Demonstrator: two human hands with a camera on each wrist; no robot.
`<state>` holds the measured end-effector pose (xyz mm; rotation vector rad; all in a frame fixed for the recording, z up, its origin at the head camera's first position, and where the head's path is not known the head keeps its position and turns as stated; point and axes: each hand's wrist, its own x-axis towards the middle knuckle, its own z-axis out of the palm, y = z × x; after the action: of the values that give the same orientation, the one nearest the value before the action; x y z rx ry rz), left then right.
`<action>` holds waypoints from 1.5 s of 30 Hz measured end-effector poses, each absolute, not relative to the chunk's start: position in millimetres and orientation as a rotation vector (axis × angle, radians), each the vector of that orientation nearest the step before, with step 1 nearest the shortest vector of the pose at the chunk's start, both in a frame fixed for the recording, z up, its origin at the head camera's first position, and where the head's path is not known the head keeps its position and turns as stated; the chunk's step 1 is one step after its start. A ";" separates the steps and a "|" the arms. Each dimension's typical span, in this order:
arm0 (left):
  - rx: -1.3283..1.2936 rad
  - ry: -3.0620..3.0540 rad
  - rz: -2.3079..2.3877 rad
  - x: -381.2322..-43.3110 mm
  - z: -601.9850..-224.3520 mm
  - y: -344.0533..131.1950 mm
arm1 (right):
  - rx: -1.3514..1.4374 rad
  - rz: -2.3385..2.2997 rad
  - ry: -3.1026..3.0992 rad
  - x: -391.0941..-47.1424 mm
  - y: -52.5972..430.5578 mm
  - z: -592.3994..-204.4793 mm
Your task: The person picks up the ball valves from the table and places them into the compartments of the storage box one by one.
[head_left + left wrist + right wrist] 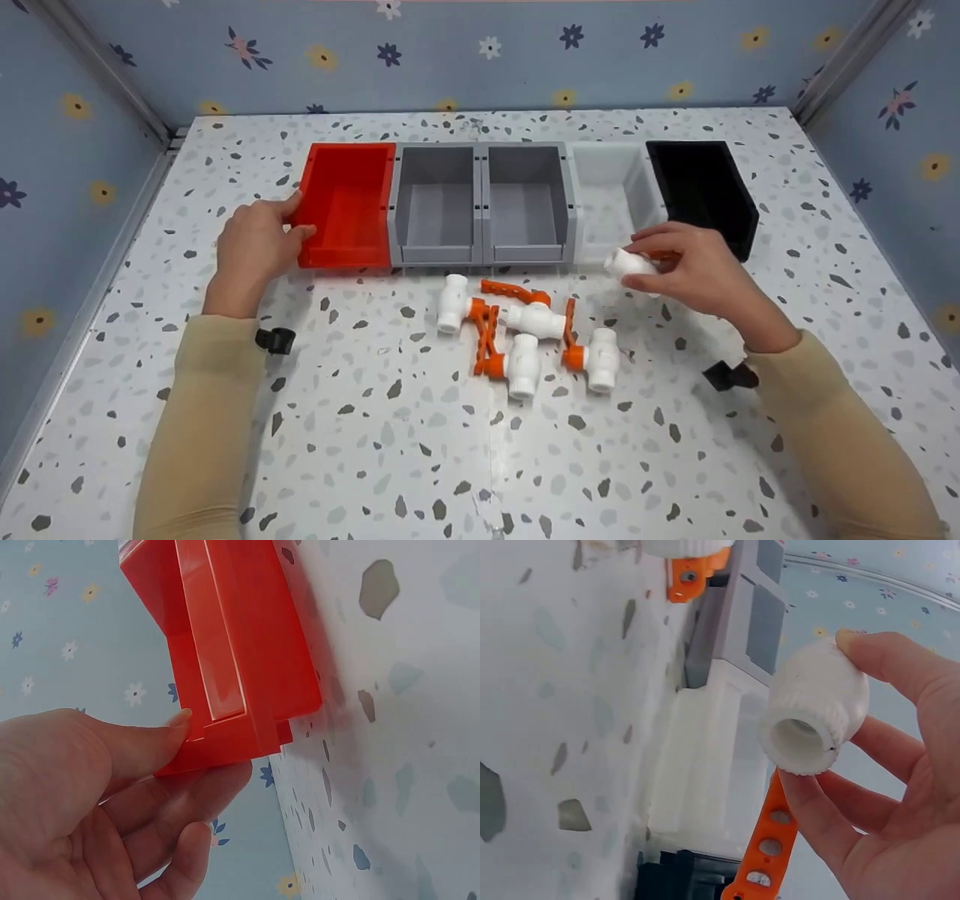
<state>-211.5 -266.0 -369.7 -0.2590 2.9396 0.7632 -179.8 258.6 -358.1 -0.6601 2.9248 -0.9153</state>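
At the left end of the bin row, my left hand [257, 244] grips the side wall of the red bin [349, 202]. The left wrist view shows the thumb inside that wall and the fingers outside it. My right hand [694, 266] holds a white plastic ball valve [814, 705] in front of the white bin [604, 191]. Its orange lever [769, 844] hangs below the fingers in the right wrist view. On the table lie several more ball valves with orange levers, among them one valve [453, 304] at the left and another valve [602, 360] at the right.
Two grey bins [440, 214] stand between the red and white ones, and a black bin [705, 191] ends the row at the right. The speckled table [360, 450] is bordered by flower-patterned walls [480, 67] at the back and sides.
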 end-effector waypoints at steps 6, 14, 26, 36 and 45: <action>-0.240 2.948 0.761 -211.3 -369.4 -265.8 | -0.621 -1.010 2.955 -182.8 266.1 -350.2; -0.234 2.960 0.760 -213.2 -369.7 -264.0 | -0.525 -1.101 2.975 -185.9 274.0 -339.1; -0.249 2.955 0.749 -214.0 -370.9 -264.2 | -0.445 -1.214 2.996 -192.3 283.7 -329.8; -0.250 2.955 0.760 -213.6 -370.9 -264.2 | -0.326 -1.334 3.024 -200.2 289.2 -334.0; -0.223 2.989 0.744 -212.2 -372.1 -266.3 | -0.132 -1.408 3.065 -209.9 296.2 -336.6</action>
<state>-212.2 -266.3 -372.1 -0.2229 2.9885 0.7435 -209.9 296.2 -336.6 -0.1316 3.0646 -1.4085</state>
